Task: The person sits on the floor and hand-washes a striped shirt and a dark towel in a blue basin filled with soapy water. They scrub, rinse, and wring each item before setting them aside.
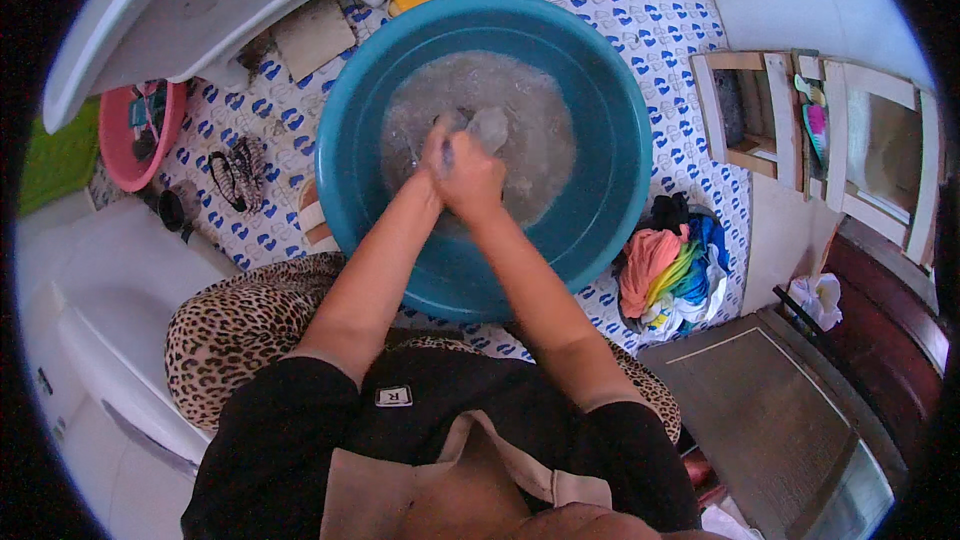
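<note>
Before me on the floor stands a large teal plastic basin [615,165] holding cloudy grey, sudsy water [536,165]. Over the middle of the water my left hand [437,154] and my right hand [474,174] are pressed together. Both are closed on a wet, light-coloured cloth [489,127], part of which sticks out beyond the fingers; the rest is hidden by the hands. Water blurs the outline around my left fingers.
Colourful clothes [667,270] lie in a heap right of the basin. A pink basin [180,116] with small items and a patterned cloth [241,174] are at left. A white sink [225,0] overhangs the upper left. Wooden frames [776,120] stand at right; a mat [765,397] lies lower right.
</note>
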`<state>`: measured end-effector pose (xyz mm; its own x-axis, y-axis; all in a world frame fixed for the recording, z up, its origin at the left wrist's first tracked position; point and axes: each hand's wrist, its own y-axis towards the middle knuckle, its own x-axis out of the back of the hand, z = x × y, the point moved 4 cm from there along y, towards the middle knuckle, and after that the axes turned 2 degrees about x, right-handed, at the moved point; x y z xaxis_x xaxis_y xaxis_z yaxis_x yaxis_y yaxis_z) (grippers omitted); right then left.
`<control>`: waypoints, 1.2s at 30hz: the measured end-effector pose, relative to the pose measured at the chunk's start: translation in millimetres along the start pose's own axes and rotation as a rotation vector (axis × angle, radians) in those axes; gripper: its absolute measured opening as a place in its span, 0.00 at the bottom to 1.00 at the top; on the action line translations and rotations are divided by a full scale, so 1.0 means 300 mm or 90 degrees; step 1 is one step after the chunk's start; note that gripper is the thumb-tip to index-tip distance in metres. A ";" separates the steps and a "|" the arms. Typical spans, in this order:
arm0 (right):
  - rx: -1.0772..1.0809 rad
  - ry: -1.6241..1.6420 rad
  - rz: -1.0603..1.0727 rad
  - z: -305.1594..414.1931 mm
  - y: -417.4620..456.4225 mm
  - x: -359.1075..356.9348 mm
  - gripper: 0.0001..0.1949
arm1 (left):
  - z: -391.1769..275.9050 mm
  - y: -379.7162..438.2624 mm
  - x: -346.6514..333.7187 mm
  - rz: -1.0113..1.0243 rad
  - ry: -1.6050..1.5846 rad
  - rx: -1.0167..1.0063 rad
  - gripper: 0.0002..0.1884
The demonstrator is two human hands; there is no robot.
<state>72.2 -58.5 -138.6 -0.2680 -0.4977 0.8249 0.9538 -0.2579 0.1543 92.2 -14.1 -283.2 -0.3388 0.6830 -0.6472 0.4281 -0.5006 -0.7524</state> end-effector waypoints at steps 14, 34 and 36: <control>-0.306 0.158 0.143 -0.722 -0.101 -0.217 0.28 | -0.092 0.007 0.067 -0.276 1.013 -0.244 0.36; -0.049 0.045 -0.032 0.074 -0.074 0.009 0.17 | -0.066 -0.131 -0.099 -0.053 0.080 -0.010 0.26; -0.079 0.005 0.031 0.000 -0.048 0.007 0.16 | -0.042 -0.123 -0.112 -0.059 0.079 -0.005 0.26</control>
<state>57.9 -56.0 -139.1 -0.2239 -0.5189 0.8250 0.9414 -0.3343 0.0452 98.5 -11.8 -232.3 -0.2706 0.7871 -0.5543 0.4061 -0.4287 -0.8070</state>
